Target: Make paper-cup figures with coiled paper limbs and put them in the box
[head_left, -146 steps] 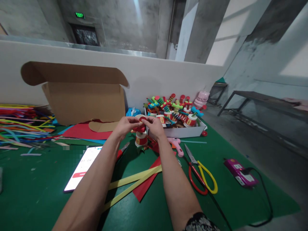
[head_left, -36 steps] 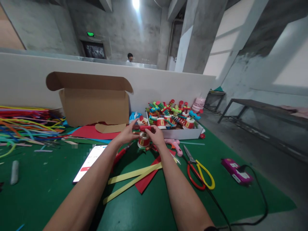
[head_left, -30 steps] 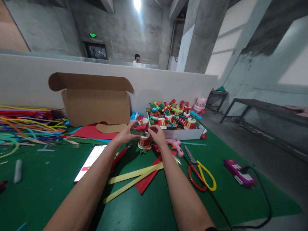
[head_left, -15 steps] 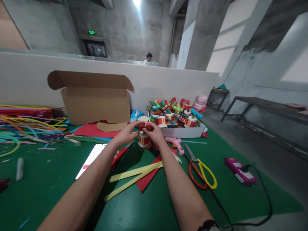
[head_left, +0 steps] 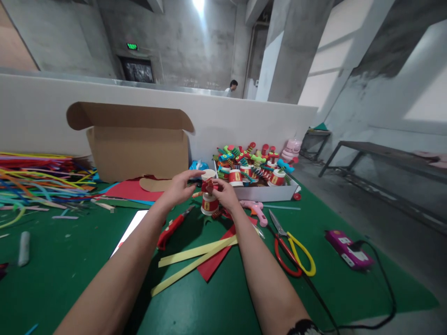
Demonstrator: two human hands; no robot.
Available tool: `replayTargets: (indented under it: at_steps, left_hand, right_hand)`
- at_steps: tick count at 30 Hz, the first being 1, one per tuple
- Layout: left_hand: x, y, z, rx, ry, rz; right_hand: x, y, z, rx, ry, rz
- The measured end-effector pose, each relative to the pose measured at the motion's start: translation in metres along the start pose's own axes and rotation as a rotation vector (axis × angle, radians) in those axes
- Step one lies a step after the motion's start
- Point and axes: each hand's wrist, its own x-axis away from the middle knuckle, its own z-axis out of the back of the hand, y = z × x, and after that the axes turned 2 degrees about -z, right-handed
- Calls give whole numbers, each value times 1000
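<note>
A small white paper cup with a red band (head_left: 209,204) stands on the green mat (head_left: 70,279) in front of me. A red foam piece (head_left: 208,185) sits just above the cup. My right hand (head_left: 225,194) pinches that red piece from the right, fingers closed on it. At the left of the red piece is my left hand (head_left: 179,187), its fingers bent and partly apart, fingertips near the piece; whether they grip it I cannot make out.
A white tray (head_left: 265,191) of finished colourful cup toys stands behind. An open cardboard box (head_left: 138,146), pipe cleaners (head_left: 38,179), a phone (head_left: 127,230), a red knife (head_left: 171,226), yellow strips (head_left: 195,260), a pink glue gun (head_left: 256,210), scissors (head_left: 291,251) and a purple plug (head_left: 345,249) lie around. A person's head (head_left: 232,85) shows behind the wall.
My hands stayed over the cup with the red piece. My left fingers have loosened and spread a little. The person behind the wall has walked to the right.
</note>
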Motion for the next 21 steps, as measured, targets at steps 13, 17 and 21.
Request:
replayTargets:
  at_steps: [13,17,21]
  left_hand:
    - [1,-40,-1,132,72,200]
    - [5,-48,-30,12,-195,216]
    - [3,-46,-49,15,-232,233]
  right_hand:
    - [0,0,4,-88,-6,-10]
    - [1,0,6,-64,-4,-1]
    - [6,1,7,-70,-4,-5]
